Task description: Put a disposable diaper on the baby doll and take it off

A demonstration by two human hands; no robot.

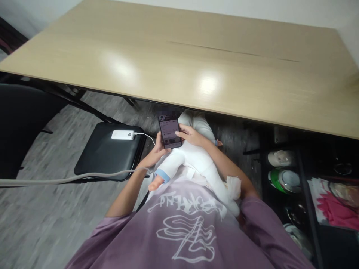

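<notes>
A dark smartphone (pixel 169 130) with a lit screen is held upright over my lap, just below the table's edge. My left hand (pixel 159 148) is closed around its left side and lower corner. My right hand (pixel 192 135) grips the right side, its thumb resting on the screen. The on-screen text is too small to read. Under my forearms a baby doll (pixel 198 158) in white clothing with blue cuffs lies across my lap. One small doll hand pokes out near my left forearm; the doll's head is not visible.
A long wooden table (pixel 157 67) spans the front. On the left, a black stool seat (pixel 109 153) carries a white power bank (pixel 122 135) with a white cable. Another grey cable (pixel 70 177) crosses to my left arm. At right, a dark shelf holds a pink cloth (pixel 338 211) and several containers.
</notes>
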